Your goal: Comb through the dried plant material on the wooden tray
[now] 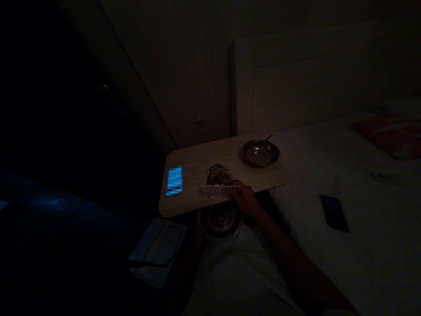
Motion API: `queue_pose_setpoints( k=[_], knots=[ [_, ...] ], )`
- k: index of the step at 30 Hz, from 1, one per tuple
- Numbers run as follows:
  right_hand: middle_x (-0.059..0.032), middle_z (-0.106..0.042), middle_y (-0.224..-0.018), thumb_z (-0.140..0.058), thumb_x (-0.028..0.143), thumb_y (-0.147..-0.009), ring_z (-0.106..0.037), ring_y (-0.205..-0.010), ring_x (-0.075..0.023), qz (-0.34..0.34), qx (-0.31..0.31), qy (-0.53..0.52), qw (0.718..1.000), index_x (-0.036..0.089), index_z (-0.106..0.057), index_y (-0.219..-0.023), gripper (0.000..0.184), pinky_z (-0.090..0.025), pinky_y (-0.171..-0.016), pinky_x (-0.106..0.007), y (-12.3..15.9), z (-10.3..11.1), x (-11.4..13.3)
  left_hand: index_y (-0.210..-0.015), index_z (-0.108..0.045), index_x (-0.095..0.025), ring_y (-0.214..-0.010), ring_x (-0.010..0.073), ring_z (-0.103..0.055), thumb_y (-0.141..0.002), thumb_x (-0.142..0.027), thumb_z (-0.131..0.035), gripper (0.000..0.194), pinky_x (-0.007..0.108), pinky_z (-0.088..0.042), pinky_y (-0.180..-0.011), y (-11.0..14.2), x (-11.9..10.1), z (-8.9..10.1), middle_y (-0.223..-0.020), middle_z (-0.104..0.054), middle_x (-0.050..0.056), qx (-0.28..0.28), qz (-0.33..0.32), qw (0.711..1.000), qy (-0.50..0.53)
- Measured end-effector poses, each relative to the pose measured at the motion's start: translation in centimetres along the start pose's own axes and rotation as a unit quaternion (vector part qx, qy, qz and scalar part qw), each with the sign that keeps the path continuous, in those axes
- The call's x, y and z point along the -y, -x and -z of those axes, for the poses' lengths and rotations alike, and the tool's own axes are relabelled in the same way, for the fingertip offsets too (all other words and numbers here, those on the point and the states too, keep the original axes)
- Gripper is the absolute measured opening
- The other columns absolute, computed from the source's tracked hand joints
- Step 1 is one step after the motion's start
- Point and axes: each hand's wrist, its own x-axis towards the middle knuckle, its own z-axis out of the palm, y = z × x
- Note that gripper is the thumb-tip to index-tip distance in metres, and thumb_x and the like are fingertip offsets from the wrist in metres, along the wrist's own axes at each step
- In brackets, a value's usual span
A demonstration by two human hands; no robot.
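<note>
Heap of dark bits [219,175] sits on the table [194,163], plenty left, w/ some bits in the bowl [238,223] below, R hand [245,198] w/ fingers clamped on a striped strip [213,189] beside it, L hand [201,228] by bowl's rim, fingers too dim to tell.

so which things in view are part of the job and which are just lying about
In use, it seems:
- pale striped strip in the right hand
- pile of small bits
- lower bowl

Probably just lying about:
- glowing screen
- dark flat device

Unclear: upper bowl
</note>
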Motion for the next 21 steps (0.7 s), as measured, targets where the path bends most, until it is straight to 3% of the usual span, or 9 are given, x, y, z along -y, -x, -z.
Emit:
queue_pose_setpoints(
  k=[4,11,21],
  knots=[
    [-0.0023,-0.071,-0.084,-0.060,0.029,-0.090,-0.065,-0.075,-0.0180,0.000,-0.004,-0.001,1.000,0.020,-0.063,-0.093,0.010,-0.047,-0.069,-0.027,0.30,-0.09,-0.03,-0.132,-0.058,-0.023,-0.142,0.0386,-0.038,-0.061,-0.036,-0.078,0.075,0.049,-0.031,-0.117,0.12,-0.13,0.11,-0.147,-0.054,0.010,0.001,-0.014,1.000,-0.004],
    [-0.0022,-0.069,-0.084,-0.060,0.033,-0.089,-0.065,-0.076,-0.0190,-0.016,-0.047,-0.019,0.999,0.021,-0.062,-0.092,0.013,-0.048,-0.068,-0.028,0.84,-0.03,-0.25,-0.134,-0.058,-0.026,-0.139,0.0363,-0.044,-0.063,-0.037,-0.078,0.075,0.048,-0.034,-0.115,-0.11,-0.08,0.15,-0.139,-0.062,0.007,0.046,-0.018,0.999,0.022],
    [-0.0009,-0.068,-0.078,-0.061,0.033,-0.089,-0.063,-0.070,-0.0184,-0.024,-0.028,-0.015,0.999,0.021,-0.060,-0.088,0.011,-0.046,-0.064,-0.027,0.87,0.35,-0.24,-0.129,-0.060,-0.022,-0.141,0.0381,-0.040,-0.058,-0.036,-0.080,0.075,0.048,-0.032,-0.116,-0.23,0.24,0.23,-0.140,-0.061,0.009,0.026,-0.021,0.999,0.021]
  ],
)
